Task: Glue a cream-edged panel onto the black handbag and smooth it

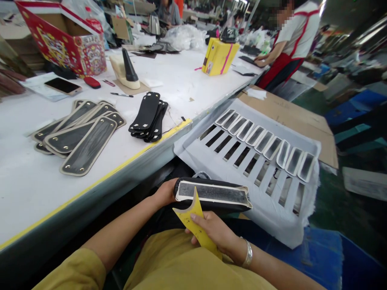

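My left hand (165, 192) grips the left end of a black leather strap piece with a cream border (213, 194), held level over my lap. My right hand (214, 231) pinches a yellow paper strip (193, 219) whose curled tip touches the piece's near edge. Right behind the piece stands a grey slotted rack (211, 155), with several similar pieces (266, 141) standing in its far row of slots.
On the white table (30, 177) lie a fan of cream-edged pieces (80, 135), a stack of black pieces (149, 117), a phone (63, 85), a red box (65, 40) and a yellow box (219, 56). Another person in a red apron (286, 48) works at the far end.
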Available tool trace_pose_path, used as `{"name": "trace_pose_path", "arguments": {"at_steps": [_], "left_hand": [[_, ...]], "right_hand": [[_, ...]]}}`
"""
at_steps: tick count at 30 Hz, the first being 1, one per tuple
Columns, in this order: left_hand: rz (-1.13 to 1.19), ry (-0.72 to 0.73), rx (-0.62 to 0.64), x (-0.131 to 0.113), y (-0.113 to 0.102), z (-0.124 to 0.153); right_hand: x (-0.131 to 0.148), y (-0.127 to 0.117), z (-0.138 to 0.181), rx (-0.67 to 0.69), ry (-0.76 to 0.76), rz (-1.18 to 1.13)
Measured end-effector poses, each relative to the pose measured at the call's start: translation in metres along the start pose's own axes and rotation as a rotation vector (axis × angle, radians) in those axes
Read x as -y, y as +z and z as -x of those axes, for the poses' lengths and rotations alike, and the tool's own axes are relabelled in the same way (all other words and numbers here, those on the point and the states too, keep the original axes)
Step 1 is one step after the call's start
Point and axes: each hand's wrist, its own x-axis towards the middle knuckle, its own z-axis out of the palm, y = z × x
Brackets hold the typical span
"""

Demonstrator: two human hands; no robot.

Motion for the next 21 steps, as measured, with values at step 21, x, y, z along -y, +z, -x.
{"name": "trace_pose_path", "arguments": {"at_steps": [21], "left_hand": [[0.093,-0.015,-0.255,0.023,0.023,-0.007]], "right_hand": [[-0.001,0.039,-0.024,0.087,0.088,-0.337]]}}
